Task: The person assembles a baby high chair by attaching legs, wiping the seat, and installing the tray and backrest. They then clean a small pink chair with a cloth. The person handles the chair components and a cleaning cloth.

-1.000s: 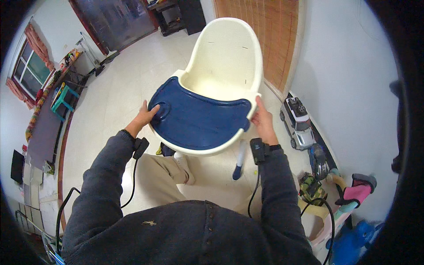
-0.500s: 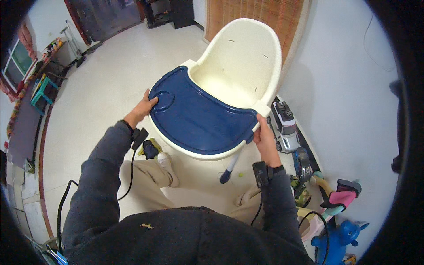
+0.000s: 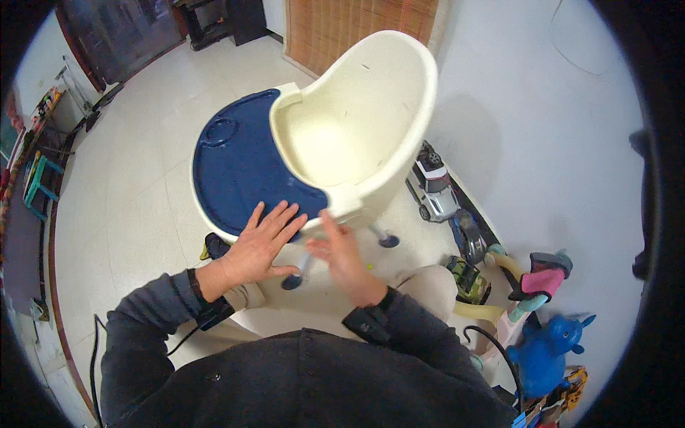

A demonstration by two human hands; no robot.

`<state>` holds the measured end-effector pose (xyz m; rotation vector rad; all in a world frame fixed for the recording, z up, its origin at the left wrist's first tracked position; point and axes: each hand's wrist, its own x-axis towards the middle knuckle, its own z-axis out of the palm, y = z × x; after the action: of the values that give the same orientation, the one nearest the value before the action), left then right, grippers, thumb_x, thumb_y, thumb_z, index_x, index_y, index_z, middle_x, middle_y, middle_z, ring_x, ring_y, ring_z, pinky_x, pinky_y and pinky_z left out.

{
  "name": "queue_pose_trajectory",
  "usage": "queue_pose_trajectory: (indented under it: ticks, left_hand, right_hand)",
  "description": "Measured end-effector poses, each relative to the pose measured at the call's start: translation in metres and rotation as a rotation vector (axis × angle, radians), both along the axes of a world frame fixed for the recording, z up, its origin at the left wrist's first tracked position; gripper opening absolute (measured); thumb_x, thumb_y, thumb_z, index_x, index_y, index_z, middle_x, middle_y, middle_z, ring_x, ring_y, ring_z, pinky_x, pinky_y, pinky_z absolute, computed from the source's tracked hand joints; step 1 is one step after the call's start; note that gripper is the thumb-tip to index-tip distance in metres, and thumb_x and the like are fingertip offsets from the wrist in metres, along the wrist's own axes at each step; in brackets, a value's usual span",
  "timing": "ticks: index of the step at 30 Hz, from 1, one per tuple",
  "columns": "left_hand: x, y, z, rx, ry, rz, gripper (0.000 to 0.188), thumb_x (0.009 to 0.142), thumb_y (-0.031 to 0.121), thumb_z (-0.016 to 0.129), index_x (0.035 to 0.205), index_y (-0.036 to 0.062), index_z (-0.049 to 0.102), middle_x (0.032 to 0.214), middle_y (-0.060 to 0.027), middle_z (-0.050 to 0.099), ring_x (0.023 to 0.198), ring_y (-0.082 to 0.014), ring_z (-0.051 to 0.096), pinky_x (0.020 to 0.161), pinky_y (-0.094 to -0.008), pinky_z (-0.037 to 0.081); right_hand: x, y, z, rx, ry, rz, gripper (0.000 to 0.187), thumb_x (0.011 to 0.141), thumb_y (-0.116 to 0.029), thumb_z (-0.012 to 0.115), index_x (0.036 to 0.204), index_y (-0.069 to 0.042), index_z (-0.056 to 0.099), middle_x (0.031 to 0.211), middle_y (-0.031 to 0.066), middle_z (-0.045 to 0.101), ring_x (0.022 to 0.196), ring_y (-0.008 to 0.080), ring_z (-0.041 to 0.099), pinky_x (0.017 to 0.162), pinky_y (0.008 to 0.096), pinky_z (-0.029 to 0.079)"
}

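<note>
A cream high chair [image 3: 335, 135] stands in front of me, turned so its tray points to the left. Its dark blue tray [image 3: 242, 164], with a round cup recess, sits on a cream rim. My left hand [image 3: 250, 250] lies with fingers spread, their tips on the tray's near right part. Beside it, my right hand [image 3: 346, 260] is slightly blurred, fingers apart, by the tray's near corner and the armrest end. Whether it touches the chair I cannot tell. Grey legs with dark blue feet [image 3: 388, 241] show below the seat.
Along the right wall are a silver toy car [image 3: 435, 196], a dark toy vehicle [image 3: 469, 235], a camouflage toy [image 3: 471, 282] and a blue animal toy [image 3: 546, 357]. A bamboo blind [image 3: 357, 32] hangs behind the chair. A teal stool [image 3: 41, 185] stands far left.
The high chair has turned, its tray swinging left. My left hand has gone from the tray's left edge onto its near right surface; my right hand has come off the right edge, moving left.
</note>
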<state>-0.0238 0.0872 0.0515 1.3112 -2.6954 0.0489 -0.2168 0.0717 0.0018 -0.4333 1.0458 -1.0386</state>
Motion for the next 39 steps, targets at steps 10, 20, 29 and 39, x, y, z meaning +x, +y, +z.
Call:
queue_pose_trajectory:
  ticks: [10, 20, 29, 39]
  left_hand:
    - [0.052, -0.004, -0.003, -0.161, -0.126, 0.184, 0.068, 0.072, -0.001, 0.065, 0.135, 0.0134, 0.044, 0.142, -0.0105, 0.037, 0.136, -0.0327, 0.027, 0.111, -0.0531, 0.016]
    - [0.197, 0.12, -0.064, -0.401, 0.685, 0.601, 0.041, 0.098, 0.022, 0.042, 0.131, -0.0025, 0.041, 0.133, -0.0188, 0.044, 0.121, -0.03, 0.043, 0.105, -0.0393, 0.032]
    - [0.286, 0.194, -0.232, 0.498, 0.46, 1.302, 0.039, 0.097, 0.023, 0.044, 0.125, -0.0037, 0.045, 0.124, -0.02, 0.05, 0.112, -0.0287, 0.049, 0.098, -0.0393, 0.037]
    - [0.25, 0.18, -0.234, 0.557, 0.458, 1.219, 0.035, 0.096, 0.023, 0.046, 0.12, -0.0018, 0.048, 0.117, -0.0176, 0.051, 0.105, -0.0264, 0.05, 0.092, -0.0378, 0.039]
  right_hand:
    - [-0.1, 0.066, 0.024, -0.463, 0.222, 0.456, 0.036, 0.092, -0.022, 0.055, 0.123, -0.004, 0.05, 0.099, 0.0078, 0.064, 0.077, 0.0146, 0.064, 0.065, 0.0278, 0.053]
    - [-0.411, 0.326, -0.015, -0.169, 1.589, -1.164, 0.023, 0.09, -0.021, 0.057, 0.103, -0.001, 0.062, 0.09, 0.0083, 0.064, 0.079, 0.0195, 0.059, 0.073, 0.0325, 0.048]
    - [-0.424, 0.434, -0.117, 1.367, 1.511, -0.545, 0.122, 0.052, -0.072, 0.072, 0.147, -0.024, 0.014, 0.149, 0.0256, 0.013, 0.133, 0.0518, 0.018, 0.096, 0.0645, 0.029]
    - [-0.451, 0.459, -0.105, 1.141, 1.583, -0.544, 0.114, 0.064, -0.037, 0.077, 0.14, 0.01, 0.006, 0.107, 0.0277, 0.061, 0.101, 0.0372, 0.061, 0.087, 0.0392, 0.049]
